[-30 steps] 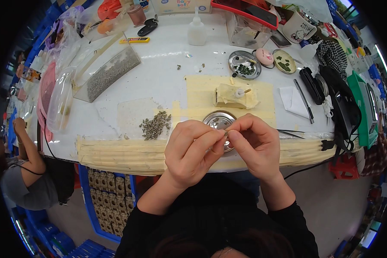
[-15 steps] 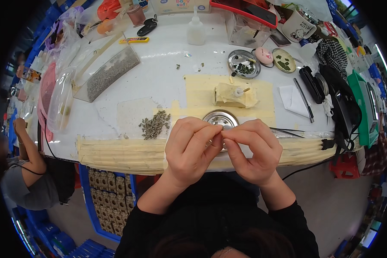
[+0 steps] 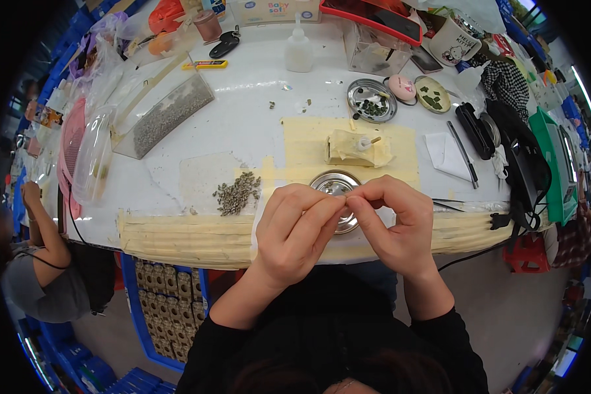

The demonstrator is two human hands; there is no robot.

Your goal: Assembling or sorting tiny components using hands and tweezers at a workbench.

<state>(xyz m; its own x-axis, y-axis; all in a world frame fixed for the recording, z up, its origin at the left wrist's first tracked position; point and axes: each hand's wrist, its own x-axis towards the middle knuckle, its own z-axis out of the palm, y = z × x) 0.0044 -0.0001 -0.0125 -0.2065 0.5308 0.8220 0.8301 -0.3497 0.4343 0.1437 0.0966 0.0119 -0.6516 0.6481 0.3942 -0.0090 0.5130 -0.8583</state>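
Observation:
Over a round metal dish (image 3: 335, 178) near the table's front edge, my left hand (image 3: 294, 226) and my right hand (image 3: 395, 223) meet at the fingertips. Thumb and fingers of each are pinched together; whatever lies between them is too small to name. My hands cover much of the dish. Left of them is a pile of small grey-brown pieces (image 3: 237, 195). Just beyond the dish stands a block wrapped in yellowish tape (image 3: 360, 147), with a white nozzle-like tip on it.
A clear box of grey granules (image 3: 171, 118) lies at the far left. A white squeeze bottle (image 3: 299, 51) stands at the back. Farther right are a metal dish of dark green bits (image 3: 372, 100), tweezers (image 3: 448, 204) and a black pen (image 3: 463, 154). A person (image 3: 43, 269) sits at left.
My right fingertips have shifted slightly up and now press against the left fingertips. The left hand has barely moved.

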